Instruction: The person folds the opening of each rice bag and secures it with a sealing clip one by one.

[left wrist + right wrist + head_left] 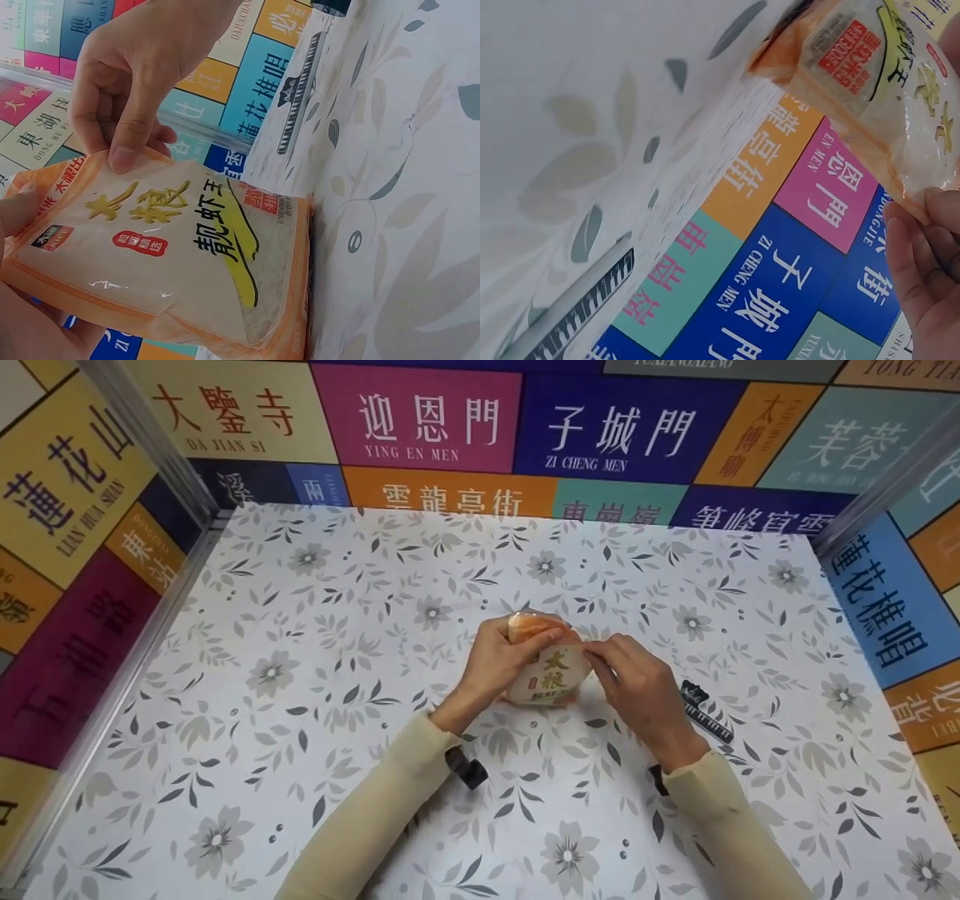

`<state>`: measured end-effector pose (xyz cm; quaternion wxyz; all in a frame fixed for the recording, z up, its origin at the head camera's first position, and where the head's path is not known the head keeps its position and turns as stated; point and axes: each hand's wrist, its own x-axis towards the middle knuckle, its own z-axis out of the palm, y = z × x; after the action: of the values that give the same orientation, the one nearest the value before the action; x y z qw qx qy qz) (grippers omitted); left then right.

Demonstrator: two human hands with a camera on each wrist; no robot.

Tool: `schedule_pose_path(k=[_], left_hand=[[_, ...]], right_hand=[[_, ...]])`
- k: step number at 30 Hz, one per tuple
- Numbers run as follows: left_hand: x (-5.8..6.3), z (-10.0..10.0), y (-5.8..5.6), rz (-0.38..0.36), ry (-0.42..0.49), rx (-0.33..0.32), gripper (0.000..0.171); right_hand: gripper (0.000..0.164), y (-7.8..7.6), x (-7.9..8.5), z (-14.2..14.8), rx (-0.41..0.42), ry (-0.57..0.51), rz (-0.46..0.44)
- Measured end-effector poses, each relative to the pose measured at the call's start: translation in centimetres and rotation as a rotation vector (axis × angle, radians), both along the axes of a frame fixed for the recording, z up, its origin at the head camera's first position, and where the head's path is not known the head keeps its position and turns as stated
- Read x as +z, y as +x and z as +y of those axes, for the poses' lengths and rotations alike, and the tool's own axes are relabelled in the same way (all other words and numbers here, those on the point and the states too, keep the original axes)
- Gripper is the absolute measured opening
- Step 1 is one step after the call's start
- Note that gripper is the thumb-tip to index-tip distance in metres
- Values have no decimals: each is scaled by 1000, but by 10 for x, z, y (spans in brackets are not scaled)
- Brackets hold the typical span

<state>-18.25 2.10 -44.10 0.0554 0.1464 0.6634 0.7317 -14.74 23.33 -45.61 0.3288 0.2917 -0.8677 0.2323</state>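
A small plastic bag of rice [551, 675] with orange edges and gold lettering stands upright on the table in the head view. A clear window near its base shows pale grains in the left wrist view. My left hand [495, 656] grips the bag's upper left part, thumb across the front. With thumb and fingers, my right hand [641, 686] pinches the upper right edge; the right wrist view shows this pinch at the bag's orange side seam. The bag's back is hidden from the head view.
To the right of my right hand lies a flat black-and-white strip [707, 712] with a piano-key pattern. A white floral cloth [300, 780] covers the table. Upright panels [427, 416] with coloured lettered blocks border the back and both sides.
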Motion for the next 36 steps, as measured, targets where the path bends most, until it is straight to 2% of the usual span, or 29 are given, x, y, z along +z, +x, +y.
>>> schedule_pose_path(k=[8, 17, 22, 26, 30, 36], left_hand=[[0, -2, -1, 22, -15, -6, 22], [1, -2, -2, 16, 25, -71, 23], [1, -2, -3, 14, 27, -63, 24], [0, -1, -4, 14, 47, -68, 24], [0, 0, -4, 48, 62, -75, 21], [-3, 1, -4, 101, 50, -93, 19]], right_hand=[[14, 0, -2, 3, 33, 23, 32], [11, 1, -1, 5, 18, 20, 15], [5, -2, 1, 1, -3, 10, 20], [7, -4, 3, -7, -8, -15, 20], [11, -6, 7, -16, -7, -43, 31], [6, -5, 10, -20, 3, -42, 33]])
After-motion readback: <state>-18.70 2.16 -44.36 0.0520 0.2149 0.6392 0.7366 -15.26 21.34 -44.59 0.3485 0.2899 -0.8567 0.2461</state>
